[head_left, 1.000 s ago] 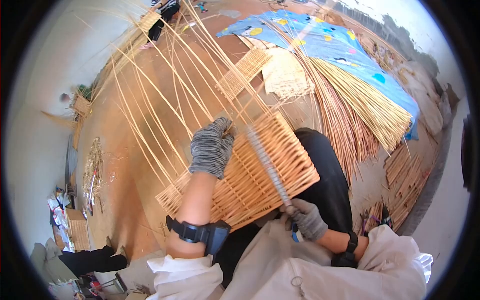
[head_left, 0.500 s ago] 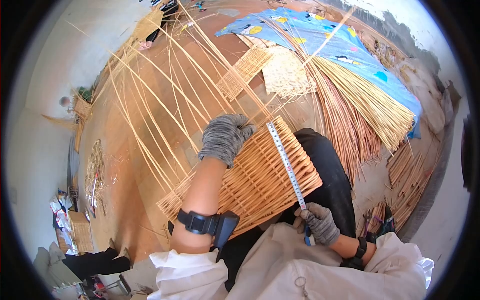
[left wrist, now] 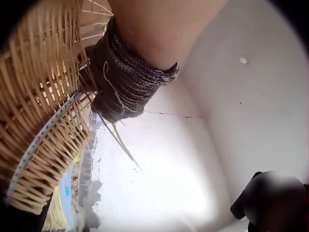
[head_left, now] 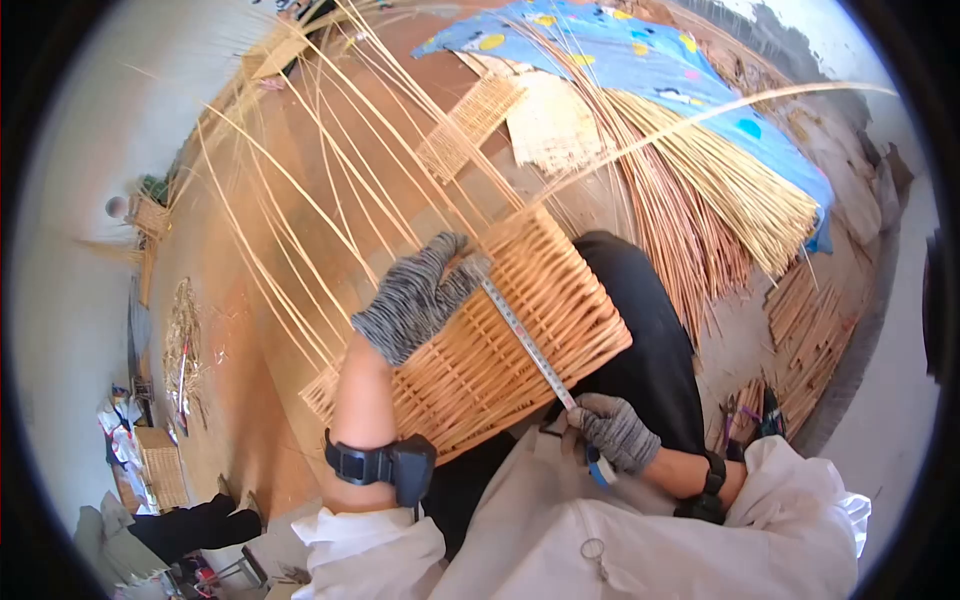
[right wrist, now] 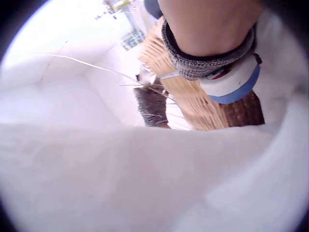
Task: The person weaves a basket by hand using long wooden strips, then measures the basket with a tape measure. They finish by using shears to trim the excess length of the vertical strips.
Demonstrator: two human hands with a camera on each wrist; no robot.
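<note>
Across the person's lap lies a woven wicker panel [head_left: 500,340], long loose stakes fanning from its far edge. A tape measure's blade [head_left: 527,345] stretches over the weave. The gloved left hand [head_left: 415,300] pinches the blade's far end at the panel's far edge; in the left wrist view the blade [left wrist: 42,133] runs to that hand [left wrist: 118,79]. At the near edge the gloved right hand [head_left: 615,432] grips the tape's case [head_left: 600,468], whose white and blue body [right wrist: 231,84] shows below the glove [right wrist: 207,65] in the right wrist view.
Beyond the panel, smaller woven pieces [head_left: 470,125] lie on the floor. Bundles of rods [head_left: 715,170] and a blue patterned cloth [head_left: 640,60] are at the upper right, cut sticks [head_left: 810,335] at the right. A straw heap [head_left: 186,345] lies left.
The left hand has come back to the tape's end, with its wrist turned. The blade has shifted left across the panel. A long pale stake has swung down toward the right.
</note>
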